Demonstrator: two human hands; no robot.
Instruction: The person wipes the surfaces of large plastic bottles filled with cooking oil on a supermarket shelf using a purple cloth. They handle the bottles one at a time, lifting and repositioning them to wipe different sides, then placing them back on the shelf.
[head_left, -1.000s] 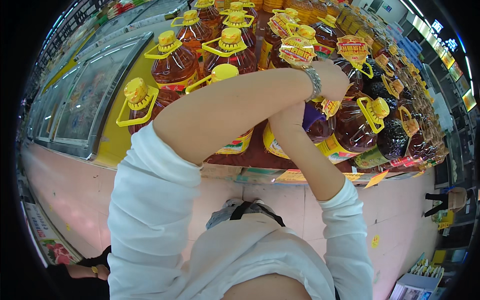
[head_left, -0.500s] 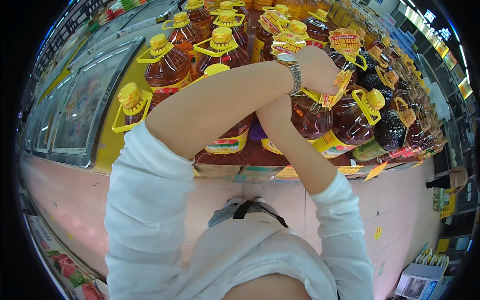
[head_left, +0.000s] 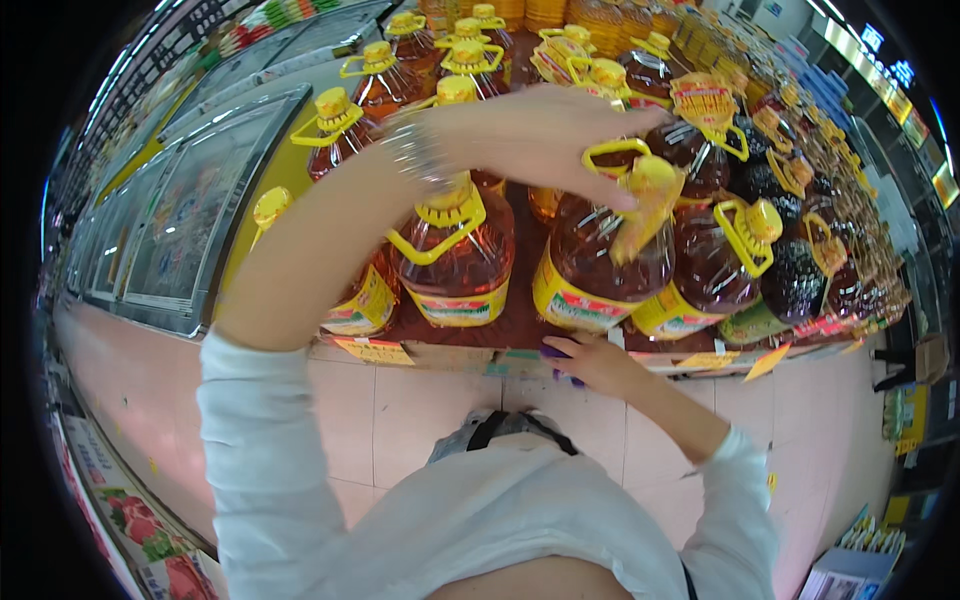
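My left hand [head_left: 560,135], slightly blurred, is over the front row of large cooking oil bottles. Its fingers are spread around the yellow carry handle of one oil bottle [head_left: 590,260], close to the paper tag [head_left: 650,205] hanging at its cap. Whether the fingertips touch the handle is not clear. Low at the front edge of the display, my right hand [head_left: 600,365] is closed on a purple cloth [head_left: 565,375], mostly hidden by the fingers. Left of that bottle stands another oil bottle [head_left: 460,265], partly under my left forearm; to its right is a third oil bottle [head_left: 712,265].
Several rows of bottles go back behind these, with dark bottles [head_left: 795,270] at the right. A glass-topped freezer [head_left: 170,220] stands on the left. Orange price cards [head_left: 375,351] hang along the display's front edge. Pink floor tiles [head_left: 420,395] lie below.
My left hand has moved left and back from the tag, its fingers spreading. My right hand has come out from between the bottles, down to the front edge, with the purple cloth.
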